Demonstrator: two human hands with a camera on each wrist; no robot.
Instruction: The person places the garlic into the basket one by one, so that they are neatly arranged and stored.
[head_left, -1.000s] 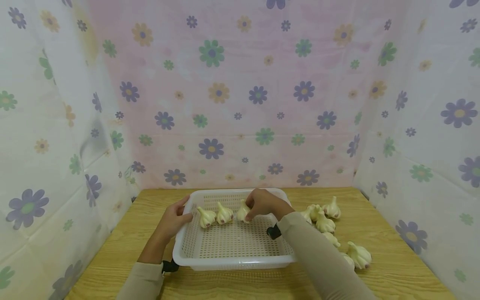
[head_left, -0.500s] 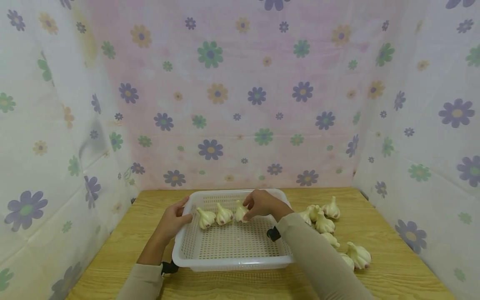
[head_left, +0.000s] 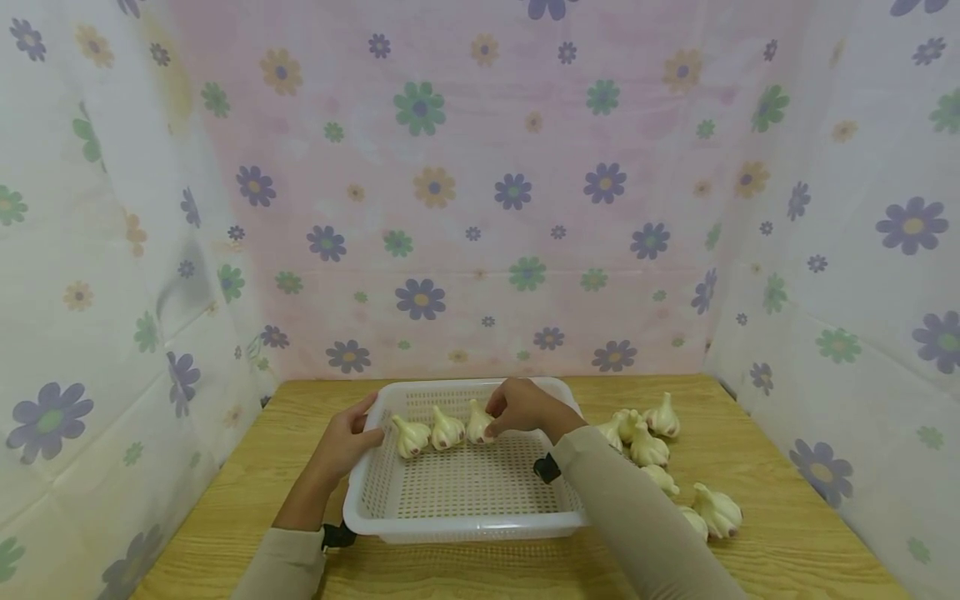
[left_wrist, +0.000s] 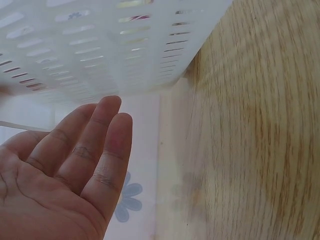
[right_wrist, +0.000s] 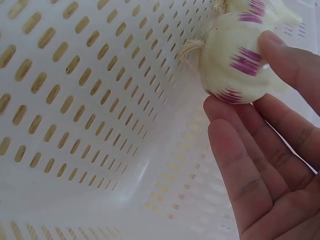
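My right hand (head_left: 527,408) is inside a white perforated plastic basket (head_left: 480,527), thumb and fingertips around a garlic bulb (head_left: 478,423). In the right wrist view that garlic bulb (right_wrist: 235,55) shows purple streaks and a tuft of roots, with the thumb on one side and fingers below. Two more garlic bulbs, one in the middle (head_left: 447,429) and one at the left (head_left: 410,437), sit beside it in a row along the back of the basket. My left hand (head_left: 345,442) holds the basket's left rim, thumb over it; in the left wrist view its fingers (left_wrist: 107,150) extend along the outer wall.
Several loose garlic bulbs (head_left: 649,446) lie on the wooden table (head_left: 780,500) right of the basket, some partly hidden by the right sleeve (head_left: 630,500). Flower-printed sheets (head_left: 480,333) enclose the table at the back and both sides.
My right hand has shifted the third garlic bulb slightly left, closer to the other two in the basket. The left hand keeps its place on the rim.
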